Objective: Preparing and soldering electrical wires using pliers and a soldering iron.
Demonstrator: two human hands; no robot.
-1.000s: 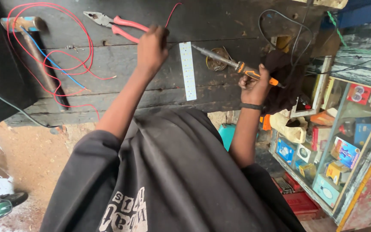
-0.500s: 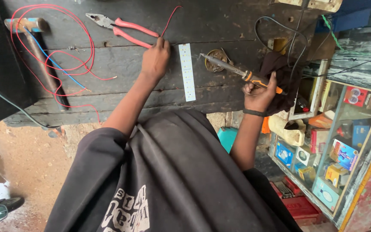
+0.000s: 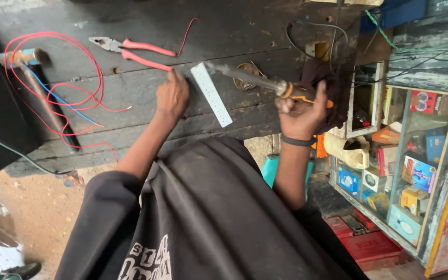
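Note:
My right hand (image 3: 301, 113) grips the orange handle of a soldering iron (image 3: 255, 79); its metal tip points left toward the top end of a white strip (image 3: 211, 94) lying on the dark wooden bench (image 3: 245, 31). My left hand (image 3: 171, 96) rests on the bench just left of the strip, fingers pinched on a thin red wire (image 3: 186, 35) that runs up and away. Pink-handled pliers (image 3: 130, 48) lie just beyond the left hand.
A loop of red wire (image 3: 53, 83) and a blue wire lie by a hammer (image 3: 37, 88) at left. A round metal object (image 3: 246, 70) sits behind the iron. A glass-fronted shelf (image 3: 405, 171) of small boxes stands at right. Sandy floor below left.
My left hand has drawn back from the pliers toward the strip's near side. The right hand has swung the soldering iron's tip left, closer to the strip's top end.

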